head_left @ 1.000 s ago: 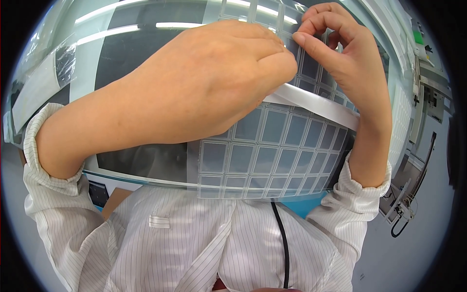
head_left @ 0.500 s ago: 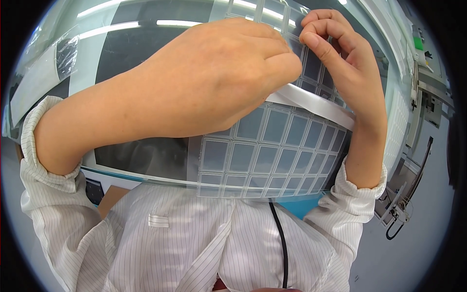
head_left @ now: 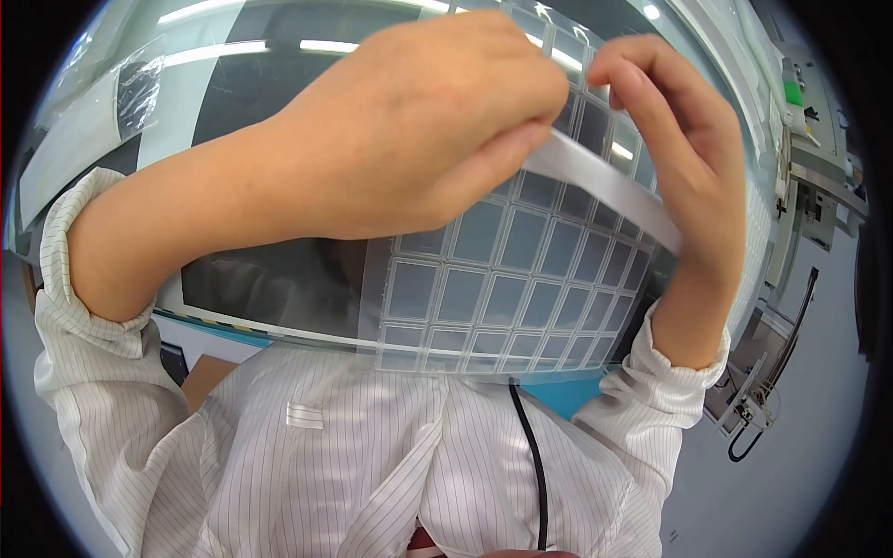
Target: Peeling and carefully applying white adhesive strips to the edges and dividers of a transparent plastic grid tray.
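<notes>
My left hand (head_left: 456, 121) is closed, thumb pressed against the fingers, on one end of a glossy white strip (head_left: 605, 177). From there the strip slants down to the right, over the gridded sheet, and meets my right wrist. My right hand (head_left: 684, 130) is curled, with thumb and forefinger bent close together; I cannot make out whether anything is between them. Beneath both hands lies a clear plastic sheet (head_left: 507, 302) moulded into rows of rectangular pockets, partly covered by my left hand.
The glass-topped table (head_left: 167, 121) has dark panels (head_left: 279, 288) under or on it. A clear plastic bag with a white sheet (head_left: 74, 153) lies at the far left. Below the table edge show a brown cardboard piece (head_left: 209, 379) and a blue surface (head_left: 558, 398). Machine parts (head_left: 758, 400) stand at right.
My left hand has risen slightly, drawing its end of the white strip upward off the pocketed sheet. My right hand has moved slightly right, away from my left hand.
</notes>
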`<state>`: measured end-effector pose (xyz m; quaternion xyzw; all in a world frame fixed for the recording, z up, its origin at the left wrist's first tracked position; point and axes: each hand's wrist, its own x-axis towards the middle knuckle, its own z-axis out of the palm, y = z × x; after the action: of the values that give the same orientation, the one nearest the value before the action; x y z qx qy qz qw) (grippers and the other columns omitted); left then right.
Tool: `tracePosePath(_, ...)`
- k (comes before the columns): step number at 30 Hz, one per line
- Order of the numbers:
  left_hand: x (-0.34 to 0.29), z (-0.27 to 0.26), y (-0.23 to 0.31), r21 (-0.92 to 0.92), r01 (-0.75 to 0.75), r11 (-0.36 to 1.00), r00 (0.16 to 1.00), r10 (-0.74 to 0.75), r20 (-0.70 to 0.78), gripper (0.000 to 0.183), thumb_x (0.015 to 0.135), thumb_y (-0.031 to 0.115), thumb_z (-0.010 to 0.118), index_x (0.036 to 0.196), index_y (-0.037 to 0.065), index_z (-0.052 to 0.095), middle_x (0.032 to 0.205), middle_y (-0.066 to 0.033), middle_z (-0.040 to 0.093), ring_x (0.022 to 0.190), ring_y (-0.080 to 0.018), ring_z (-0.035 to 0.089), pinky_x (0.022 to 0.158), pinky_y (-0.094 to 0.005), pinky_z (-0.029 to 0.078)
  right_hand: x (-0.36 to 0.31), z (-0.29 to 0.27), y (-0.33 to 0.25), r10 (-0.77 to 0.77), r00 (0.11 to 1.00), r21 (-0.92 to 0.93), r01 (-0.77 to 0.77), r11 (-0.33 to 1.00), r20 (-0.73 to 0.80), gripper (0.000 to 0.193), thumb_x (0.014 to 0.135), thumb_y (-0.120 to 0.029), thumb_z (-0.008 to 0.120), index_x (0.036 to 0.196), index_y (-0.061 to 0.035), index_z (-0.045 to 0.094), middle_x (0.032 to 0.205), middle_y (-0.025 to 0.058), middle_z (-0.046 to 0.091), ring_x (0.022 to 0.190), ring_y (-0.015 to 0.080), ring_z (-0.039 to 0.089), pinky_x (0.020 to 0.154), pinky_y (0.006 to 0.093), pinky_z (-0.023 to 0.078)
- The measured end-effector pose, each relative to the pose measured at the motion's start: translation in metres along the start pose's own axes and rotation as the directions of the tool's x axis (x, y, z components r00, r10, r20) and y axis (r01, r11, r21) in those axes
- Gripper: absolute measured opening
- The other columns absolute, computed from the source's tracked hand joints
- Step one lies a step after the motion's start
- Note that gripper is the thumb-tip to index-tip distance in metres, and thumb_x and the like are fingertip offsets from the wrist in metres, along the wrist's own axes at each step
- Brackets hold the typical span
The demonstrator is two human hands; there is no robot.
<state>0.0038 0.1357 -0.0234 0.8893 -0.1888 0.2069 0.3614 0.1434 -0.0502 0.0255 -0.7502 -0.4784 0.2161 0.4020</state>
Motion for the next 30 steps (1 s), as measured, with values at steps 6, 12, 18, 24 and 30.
tracePosePath(6, 0.021, 0.004, -0.037, 0.194, -0.546, 0.815, 0.736, 0.577, -0.355, 0.007, 0.085, 0.004, 0.065, 0.085, 0.001, 0.059, 0.076, -0.0134, 0.055, 0.069, -0.0318, 0.054, 0.064, -0.0395, 0.043, -0.015, -0.01, -0.017, 0.046, 0.996, -0.104, -0.038, 0.994, 0.074, 0.013, 0.091, -0.007, 0.067, 0.098, 0.0028, 0.064, 0.098, 0.0048, 0.063, 0.088, 0.0114, 0.054, 0.082, 0.0251, 0.042)
tracePosePath(12, 0.017, 0.0, -0.036, 0.283, -0.494, 0.822, 0.76, 0.567, -0.318, 0.008, 0.086, 0.006, 0.065, 0.084, 0.001, 0.058, 0.076, -0.0147, 0.056, 0.07, -0.0325, 0.055, 0.066, -0.041, 0.044, -0.014, -0.009, -0.015, 0.117, 0.993, -0.103, -0.114, 0.988, 0.019, 0.01, 0.09, -0.005, 0.068, 0.096, 0.0022, 0.064, 0.098, 0.0055, 0.064, 0.089, 0.0125, 0.055, 0.084, 0.0259, 0.043)
tracePosePath(18, 0.018, -0.004, -0.035, 0.338, -0.48, 0.81, 0.759, 0.576, -0.303, 0.009, 0.086, 0.007, 0.065, 0.085, 0.002, 0.058, 0.077, -0.0139, 0.056, 0.073, -0.0317, 0.055, 0.069, -0.0409, 0.043, -0.01, -0.015, -0.005, -0.029, 0.999, -0.014, 0.028, 1.0, -0.023, 0.008, 0.086, -0.005, 0.07, 0.092, -0.0003, 0.067, 0.094, 0.0039, 0.068, 0.083, 0.0105, 0.058, 0.076, 0.0249, 0.044)
tracePosePath(24, 0.003, -0.016, -0.005, 0.022, 0.107, 0.994, 0.994, -0.108, 0.031, 0.008, 0.087, 0.0, 0.064, 0.092, 0.001, 0.059, 0.103, -0.0121, 0.067, 0.096, -0.0317, 0.063, 0.081, -0.0387, 0.05, 0.011, -0.02, -0.003, 0.068, 0.997, 0.169, -0.06, 0.984, -0.043, 0.013, 0.088, -0.009, 0.07, 0.097, 0.0011, 0.069, 0.095, 0.002, 0.068, 0.083, 0.0067, 0.055, 0.074, 0.021, 0.042)
tracePosePath(30, -0.001, -0.003, -0.011, 0.105, 0.034, 0.994, 0.999, -0.036, 0.018, 0.02, 0.086, 0.002, 0.065, 0.106, 0.0, 0.062, 0.115, -0.018, 0.066, 0.109, -0.0353, 0.063, 0.091, -0.0423, 0.051, 0.053, -0.007, 0.025, 0.214, 0.977, 0.053, -0.214, 0.975, -0.003, 0.021, 0.094, -0.017, 0.07, 0.101, 0.0025, 0.07, 0.098, 0.0016, 0.068, 0.093, 0.0081, 0.06, 0.087, 0.0231, 0.046)
